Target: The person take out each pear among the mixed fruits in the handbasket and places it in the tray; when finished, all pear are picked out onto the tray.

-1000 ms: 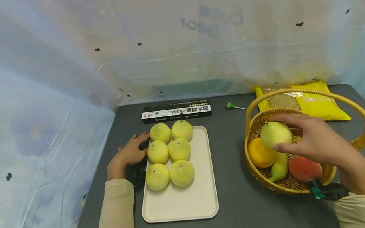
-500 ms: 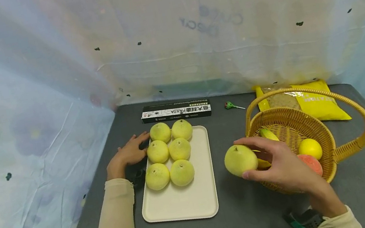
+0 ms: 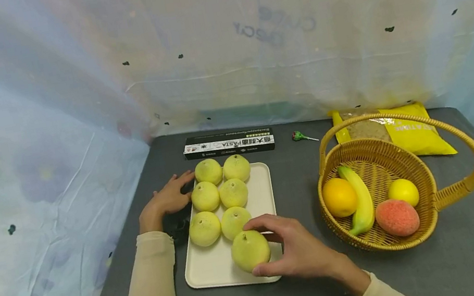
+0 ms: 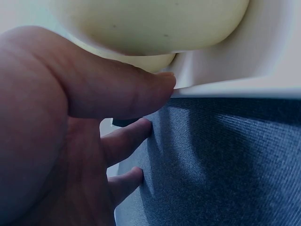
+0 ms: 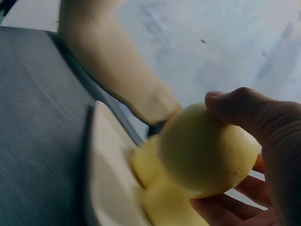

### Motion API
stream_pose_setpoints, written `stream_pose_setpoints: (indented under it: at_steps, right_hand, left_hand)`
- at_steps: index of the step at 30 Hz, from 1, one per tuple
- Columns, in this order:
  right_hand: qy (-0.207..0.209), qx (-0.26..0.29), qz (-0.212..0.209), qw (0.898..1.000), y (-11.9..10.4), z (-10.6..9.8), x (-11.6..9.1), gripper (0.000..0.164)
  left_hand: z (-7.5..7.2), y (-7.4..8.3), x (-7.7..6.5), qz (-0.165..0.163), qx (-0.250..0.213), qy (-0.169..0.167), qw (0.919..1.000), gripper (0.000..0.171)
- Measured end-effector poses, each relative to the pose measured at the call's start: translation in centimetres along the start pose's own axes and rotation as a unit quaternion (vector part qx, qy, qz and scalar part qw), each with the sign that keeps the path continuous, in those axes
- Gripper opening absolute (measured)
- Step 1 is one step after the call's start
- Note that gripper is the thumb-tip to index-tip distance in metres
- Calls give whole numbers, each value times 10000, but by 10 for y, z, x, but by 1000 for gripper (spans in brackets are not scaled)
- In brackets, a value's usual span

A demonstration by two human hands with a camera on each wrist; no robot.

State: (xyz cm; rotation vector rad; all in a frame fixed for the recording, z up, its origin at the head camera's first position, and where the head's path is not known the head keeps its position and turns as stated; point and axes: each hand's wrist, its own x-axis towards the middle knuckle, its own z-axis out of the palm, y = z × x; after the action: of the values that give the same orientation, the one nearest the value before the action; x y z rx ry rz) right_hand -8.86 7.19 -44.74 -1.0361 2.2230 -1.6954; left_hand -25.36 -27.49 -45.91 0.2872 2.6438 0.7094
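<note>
My right hand [image 3: 299, 248] grips a round yellow-green fruit [image 3: 250, 251] with a short stem, thumb on one side and fingers on the other. In the head view the fruit overlaps the near right part of the cream tray [image 3: 209, 274]. Several matching fruits [image 3: 205, 229] sit in two columns on the tray's far and left part. My left hand [image 3: 171, 195] rests at the tray's far left edge, fingers relaxed; in the left wrist view its thumb [image 4: 127, 92] lies at the tray rim and two other fingertips reach the dark tabletop.
A wicker basket [image 3: 424, 183] at the right holds an orange [image 3: 340, 197], a banana [image 3: 360, 200], a yellow lemon-like fruit [image 3: 403, 192] and a peach-like fruit [image 3: 397, 217]. Behind it lies a yellow bag [image 3: 410, 133]. A lollipop [image 3: 304, 136] and a pasta box [image 3: 229, 144] lie at the back.
My right hand has carried the yellow-green fruit left, out from the basket and over to the tray's near right part. The left hand stays at the tray's edge.
</note>
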Motion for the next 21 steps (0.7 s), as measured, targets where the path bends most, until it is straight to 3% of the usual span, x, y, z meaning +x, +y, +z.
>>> stream_pose_setpoints:
  at_steps: [4, 10, 15, 21]
  right_hand:
    - [-232, -512, -272, 9980, 5, 20, 9, 68]
    - [-470, -1393, -736, 9864, 14, 42, 19, 70]
    - [-636, -1773, -911, 9779, 17, 55, 21, 71]
    - [-374, -2462, -1350, 9590, 16, 61, 22, 67]
  left_hand:
    - [1, -1, 1, -16, -36, 7, 10000, 68]
    - [2, -2, 2, -40, -44, 1, 10000, 69]
    - [2, -1, 0, -28, -25, -7, 10000, 69]
    - [1, 0, 0, 0, 8, 1, 10000, 67]
